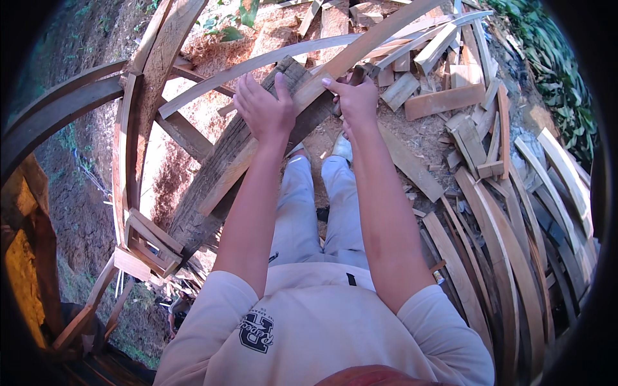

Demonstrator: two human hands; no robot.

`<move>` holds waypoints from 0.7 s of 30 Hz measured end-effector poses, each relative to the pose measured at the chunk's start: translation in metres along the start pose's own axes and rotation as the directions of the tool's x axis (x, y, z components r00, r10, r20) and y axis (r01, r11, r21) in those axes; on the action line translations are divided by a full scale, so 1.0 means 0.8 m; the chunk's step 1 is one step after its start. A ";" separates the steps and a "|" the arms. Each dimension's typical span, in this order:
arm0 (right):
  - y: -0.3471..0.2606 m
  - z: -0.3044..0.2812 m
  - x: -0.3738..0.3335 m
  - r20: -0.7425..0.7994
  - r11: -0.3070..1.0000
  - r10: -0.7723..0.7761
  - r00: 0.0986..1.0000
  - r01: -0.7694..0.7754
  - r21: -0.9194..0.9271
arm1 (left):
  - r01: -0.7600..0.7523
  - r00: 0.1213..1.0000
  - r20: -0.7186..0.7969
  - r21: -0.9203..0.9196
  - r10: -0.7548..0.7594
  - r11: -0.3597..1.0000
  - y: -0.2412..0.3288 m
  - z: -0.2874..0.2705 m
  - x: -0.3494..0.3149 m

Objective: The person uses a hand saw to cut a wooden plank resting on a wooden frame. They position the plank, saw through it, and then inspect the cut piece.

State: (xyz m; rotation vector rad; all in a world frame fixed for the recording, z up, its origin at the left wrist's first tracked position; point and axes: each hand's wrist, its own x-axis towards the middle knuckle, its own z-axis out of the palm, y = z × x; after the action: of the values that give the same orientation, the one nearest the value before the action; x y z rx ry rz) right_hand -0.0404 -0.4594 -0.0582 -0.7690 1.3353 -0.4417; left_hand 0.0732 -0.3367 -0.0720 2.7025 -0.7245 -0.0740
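A long, pale wooden plank (376, 40) slants across the thick, weathered grey beam (212, 170) in front of me. My left hand (264, 108) is over the beam beside the plank, its fingers stretched and thumb raised, gripping nothing. On the other side of the plank is my right hand (355, 101), its thumb on the wood and its other fingers curled at the edge, partly hidden. A dark brown piece (358, 75) sticks up at the right hand; its kind cannot be made out.
Curved wooden ribs (501, 257) are stacked at the right. Offcuts (444, 101) and sawdust cover the ground at the far right. An upright wooden frame (136, 128) stands to the left, beside an earth slope. A curved strip (257, 62) crosses beyond the beam. Green leaves (553, 58) edge the far right.
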 end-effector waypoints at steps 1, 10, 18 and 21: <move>0.001 -0.001 -0.001 0.000 1.000 -0.002 1.000 0.002 0.011 | -0.008 1.000 -0.005 -0.003 0.008 1.000 0.001 -0.001 0.002; -0.027 -0.048 -0.069 -0.094 0.991 -0.048 0.994 0.059 0.119 | 0.077 0.989 0.124 0.029 -0.080 0.997 0.013 -0.013 0.011; -0.089 -0.249 -0.264 -0.155 0.999 0.011 0.988 -0.016 -0.032 | -0.048 0.999 -0.004 -0.031 0.048 0.998 0.007 -0.010 0.003; -0.065 -0.294 -0.332 -0.140 0.952 -0.242 0.960 0.207 -0.226 | -0.157 0.987 -0.041 -0.010 0.156 0.988 0.008 -0.014 0.001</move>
State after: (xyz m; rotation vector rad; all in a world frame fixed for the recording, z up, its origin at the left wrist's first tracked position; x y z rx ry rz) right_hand -0.3162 -0.3692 0.1530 -1.0867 1.4713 -0.5620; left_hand 0.0719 -0.3389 -0.0594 2.6165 -0.9179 0.0133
